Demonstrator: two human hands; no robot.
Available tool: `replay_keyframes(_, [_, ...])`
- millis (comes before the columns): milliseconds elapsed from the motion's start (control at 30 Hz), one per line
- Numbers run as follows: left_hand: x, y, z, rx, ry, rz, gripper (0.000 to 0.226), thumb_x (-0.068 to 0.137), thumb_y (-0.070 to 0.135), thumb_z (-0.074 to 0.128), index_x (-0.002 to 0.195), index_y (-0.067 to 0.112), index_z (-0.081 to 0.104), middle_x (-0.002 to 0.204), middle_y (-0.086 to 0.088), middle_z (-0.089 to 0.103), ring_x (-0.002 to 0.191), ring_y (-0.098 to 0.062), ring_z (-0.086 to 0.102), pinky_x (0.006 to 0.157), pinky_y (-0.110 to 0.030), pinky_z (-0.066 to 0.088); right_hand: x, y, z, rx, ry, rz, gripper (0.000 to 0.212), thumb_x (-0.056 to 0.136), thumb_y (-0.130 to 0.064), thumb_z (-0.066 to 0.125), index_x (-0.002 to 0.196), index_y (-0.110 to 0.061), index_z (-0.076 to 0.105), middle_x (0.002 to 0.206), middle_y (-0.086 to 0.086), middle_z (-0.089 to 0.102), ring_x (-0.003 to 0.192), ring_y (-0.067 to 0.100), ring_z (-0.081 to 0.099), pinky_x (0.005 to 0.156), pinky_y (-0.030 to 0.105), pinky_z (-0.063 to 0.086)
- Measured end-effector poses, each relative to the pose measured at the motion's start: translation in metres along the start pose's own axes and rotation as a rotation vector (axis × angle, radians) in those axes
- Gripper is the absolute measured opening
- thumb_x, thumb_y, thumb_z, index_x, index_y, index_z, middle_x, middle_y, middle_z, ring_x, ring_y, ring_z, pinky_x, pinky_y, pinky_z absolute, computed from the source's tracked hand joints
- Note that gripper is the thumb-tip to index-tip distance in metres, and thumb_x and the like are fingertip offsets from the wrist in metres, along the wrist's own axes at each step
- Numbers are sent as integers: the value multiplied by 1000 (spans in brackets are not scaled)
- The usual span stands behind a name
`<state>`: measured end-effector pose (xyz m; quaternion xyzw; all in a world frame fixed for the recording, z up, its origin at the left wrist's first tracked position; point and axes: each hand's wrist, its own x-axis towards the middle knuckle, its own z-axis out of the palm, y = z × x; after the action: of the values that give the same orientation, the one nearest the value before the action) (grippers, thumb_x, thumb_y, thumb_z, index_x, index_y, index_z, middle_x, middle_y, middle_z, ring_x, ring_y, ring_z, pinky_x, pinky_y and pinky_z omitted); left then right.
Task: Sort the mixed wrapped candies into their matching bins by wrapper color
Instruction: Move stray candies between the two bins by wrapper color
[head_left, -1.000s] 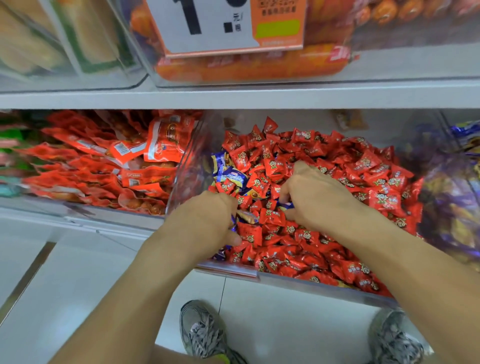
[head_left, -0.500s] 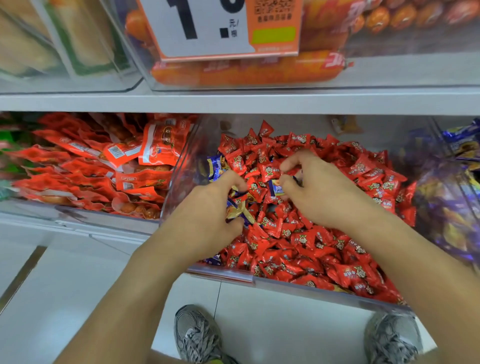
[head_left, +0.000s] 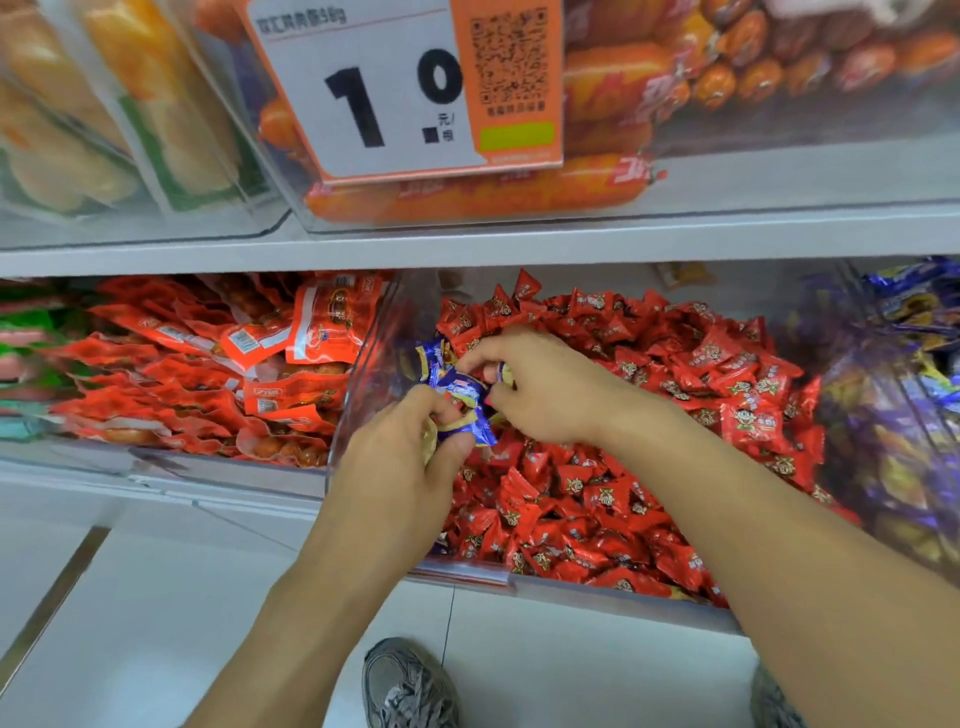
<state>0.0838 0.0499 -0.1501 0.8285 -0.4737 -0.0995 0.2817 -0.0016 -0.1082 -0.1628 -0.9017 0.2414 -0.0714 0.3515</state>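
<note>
Now left hand (head_left: 400, 467) grips blue candies (head_left: 462, 402), right hand (head_left: 540, 384) pinches another just beside, over red-candy bin (head_left: 467, 571) left edge.

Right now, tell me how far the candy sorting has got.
Done: hard to judge; the middle bin is mostly red candies. In hand: the left hand grips a bunch of blue candies, and the right hand pinches another. Left: a few blue ones by the bin's left wall, then carrying all to the blue bin on the right.
</note>
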Motion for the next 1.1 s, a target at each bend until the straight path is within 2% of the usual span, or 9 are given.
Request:
replay_keyframes(167, [-3, -4, -2, 8, -17, -83, 11, 94, 40, 54, 91, 35, 45, 83, 4, 55, 72, -7, 52, 57, -17, 31, 4, -2, 10, -180, 87, -37, 28, 84, -34, 76, 106, -17, 74, 64, -8, 55, 66, 15, 56, 69, 30, 47])
replay_keyframes(267, [-2, -1, -2, -39, -40, -129, 13, 95, 44, 48, 92, 32, 45, 81, -4, 62, 73, -16, 59, 63, -33, 42, 2, 4, 12, -218, 121, 4, 17, 85, -28, 74, 82, -11, 74, 60, 3, 63, 63, 23, 63, 63, 33, 53])
replay_keyframes(400, [2, 7, -2, -157, -24, -185, 14, 96, 42, 50, 92, 30, 47, 67, -7, 66, 56, -11, 57, 56, -28, 44, -11, 11, -5, -48, 155, 91, 22, 92, -25, 66, 79, -9, 75, 73, 1, 73, 69, 14, 68, 61, 13, 49])
replay_keyframes(500, [6, 17, -1, -425, -8, -267, 18, 98, 37, 50, 97, 19, 52, 59, -1, 60, 45, -8, 49, 55, -21, 46, -30, 8, -23, 214, 246, 214, 22, 95, -31, 62, 83, -15, 72, 65, -11, 67, 54, 3, 56, 45, 10, 37])
replay_keyframes(600, [11, 35, 10, -668, -33, -328, 20, 98, 32, 53, 94, 12, 54, 56, 5, 49, 52, -16, 45, 62, -38, 43, -57, 3, -26, 757, 142, 359, 32, 102, -26, 52, 95, 3, 64, 63, 0, 50, 52, 10, 39, 49, 22, 31])
replay_keyframes(733, [7, 68, 36, -597, -91, -81, 20, 94, 35, 58, 81, 20, 56, 61, -9, 47, 53, -12, 39, 52, -30, 36, -93, -7, -26, 1267, 136, 447, 46, 103, -39, 47, 111, 4, 60, 73, 10, 57, 53, 14, 44, 45, 27, 32])
replay_keyframes(867, [5, 106, 47, -519, -62, 198, 15, 96, 39, 54, 88, 27, 59, 57, 8, 47, 51, -4, 39, 49, -17, 33, -126, -1, -54, 1023, 341, 303, 24, 98, -38, 56, 103, -15, 62, 85, 13, 58, 54, 16, 43, 42, 26, 33])
replay_keyframes(967, [-1, 137, 62, -642, -215, 296, 12, 100, 42, 46, 100, 31, 52, 58, 1, 44, 50, -8, 36, 49, -28, 32, -163, 10, -83, 808, 461, 199, 7, 95, -27, 61, 99, -23, 65, 78, 15, 56, 55, 24, 40, 43, 30, 35])
replay_keyframes(1100, [-12, 179, 94, -538, -380, 405, 21, 103, 45, 36, 108, 28, 46, 74, 11, 56, 67, -8, 54, 63, -40, 42, -212, 30, -114, 690, 445, 208, 16, 80, -42, 62, 91, -34, 69, 88, 27, 52, 67, 26, 40, 59, 42, 38])
